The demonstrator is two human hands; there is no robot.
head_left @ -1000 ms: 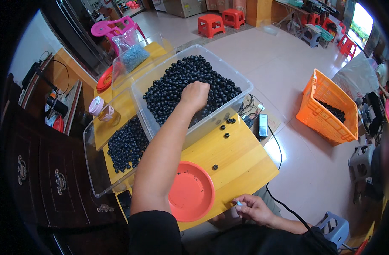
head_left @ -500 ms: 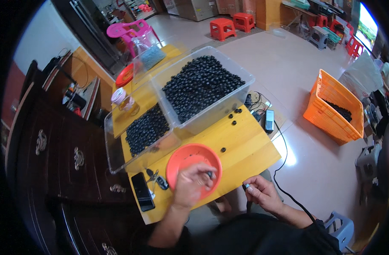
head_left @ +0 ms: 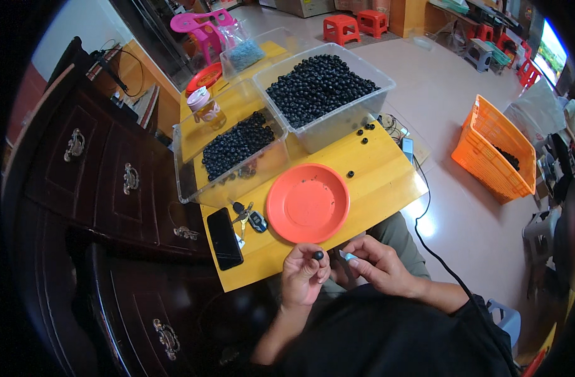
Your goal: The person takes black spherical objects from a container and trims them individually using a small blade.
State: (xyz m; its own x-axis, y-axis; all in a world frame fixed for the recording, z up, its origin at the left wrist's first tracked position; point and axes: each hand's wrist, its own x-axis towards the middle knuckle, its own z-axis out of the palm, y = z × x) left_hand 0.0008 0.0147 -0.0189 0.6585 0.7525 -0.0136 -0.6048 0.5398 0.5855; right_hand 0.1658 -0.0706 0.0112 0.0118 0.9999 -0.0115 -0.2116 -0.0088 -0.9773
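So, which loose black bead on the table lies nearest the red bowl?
The lone bead, upper right of the red bowl; the other beads cluster nearer the large bin.

A second ago the left hand (head_left: 305, 271) was down among the black beads (head_left: 322, 91) in the large clear bin (head_left: 347, 129); it has since come back over the red basin (head_left: 306, 204) to the table's near side, and one black bead (head_left: 317, 255) now sits in its fingertips. The basin has come clear of arm and hand. The right hand (head_left: 386, 269), with its light-blue piece (head_left: 350, 257), is now just beside the left. The phone (head_left: 224, 239) and keys (head_left: 243, 217), covered at first by the forearm, now show.
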